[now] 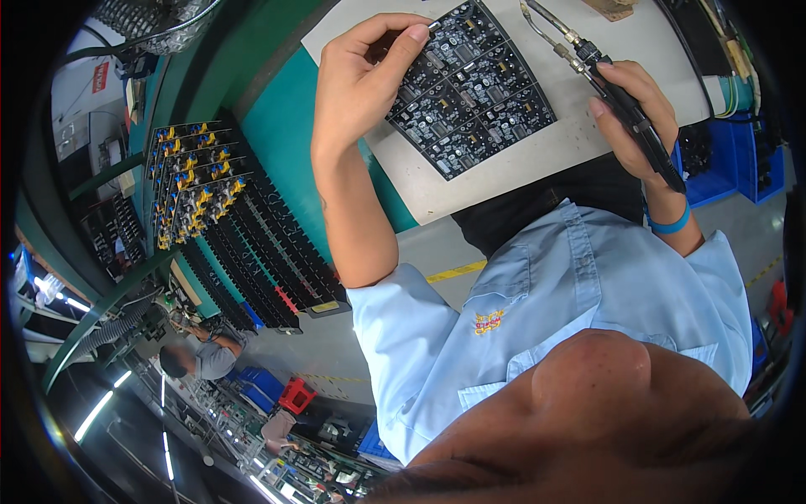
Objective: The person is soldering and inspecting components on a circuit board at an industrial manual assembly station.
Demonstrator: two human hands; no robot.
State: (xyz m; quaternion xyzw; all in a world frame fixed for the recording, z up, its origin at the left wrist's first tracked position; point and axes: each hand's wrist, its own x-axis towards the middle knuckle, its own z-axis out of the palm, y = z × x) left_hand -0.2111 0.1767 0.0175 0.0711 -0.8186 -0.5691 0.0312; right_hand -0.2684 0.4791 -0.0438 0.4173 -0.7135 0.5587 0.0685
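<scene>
On a pale work surface [579, 126] lies a black circuit board panel [470, 92], divided by score lines into several matching boards dotted with small components. Thumb and forefinger of my left hand [361, 76] are pinched at the panel's upper left side, on a small silvery component [433, 26]; its exact kind is too small to tell. My right hand [640, 109] wraps round the black handle of a soldering iron [625, 113] with a thin metal feed tube beside its tip. The iron's tip points up and away, apart from the panel's right edge.
A green mat [290, 143] lies left of the pale surface. Further left stand racks of dark boards [252, 244] and boards with yellow and blue parts [197, 181]. Blue bins [714, 172] sit at right. Other people [206, 361] work in the background at lower left.
</scene>
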